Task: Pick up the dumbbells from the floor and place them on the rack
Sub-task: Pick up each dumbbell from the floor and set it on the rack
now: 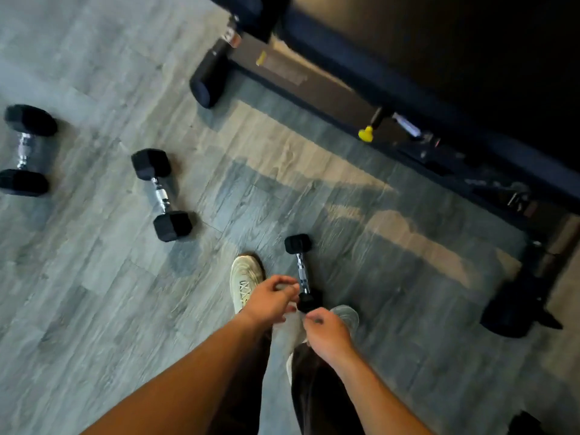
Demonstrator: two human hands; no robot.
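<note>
Three black hex dumbbells with chrome handles lie on the grey wood floor. The small dumbbell (302,271) lies just ahead of my feet. A medium dumbbell (161,194) lies to the left of it, and a large dumbbell (26,150) sits at the far left edge. My left hand (270,299) hovers beside the small dumbbell's near end, fingers curled and apart, holding nothing. My right hand (326,332) hangs just below that end, fingers loosely curled, also holding nothing. No rack shows in this view.
A dark weight bench (361,89) with a black frame, roller pads and a yellow knob (366,134) runs diagonally across the upper right. Its rear foot (514,312) stands at the right. My pale shoes (244,281) stand beside the small dumbbell.
</note>
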